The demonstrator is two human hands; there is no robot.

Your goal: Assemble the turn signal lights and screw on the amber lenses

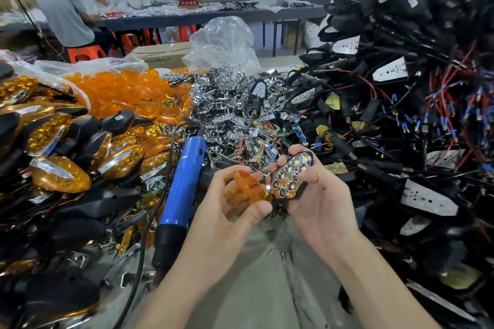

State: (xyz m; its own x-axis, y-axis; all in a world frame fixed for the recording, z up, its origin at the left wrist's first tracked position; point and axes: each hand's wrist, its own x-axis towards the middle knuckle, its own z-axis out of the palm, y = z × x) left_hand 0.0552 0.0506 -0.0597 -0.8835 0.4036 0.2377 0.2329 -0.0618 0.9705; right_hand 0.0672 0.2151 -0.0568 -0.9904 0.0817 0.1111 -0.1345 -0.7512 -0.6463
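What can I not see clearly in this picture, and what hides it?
Head view only:
Translucent amber plastic lens: partly covered by fingers of the left hand.
Black lamp housing with chrome reflector: back hidden inside right hand.
Small loose screws: too small to identify.

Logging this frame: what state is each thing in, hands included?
left hand, pinches the lens
lens, loose, beside the housing, not seated
right hand, holds the housing
housing, reflector facing up, uncovered
screwdriver, lying unheld among the parts
finished lights, piled, lenses on
screws, loose on the bench
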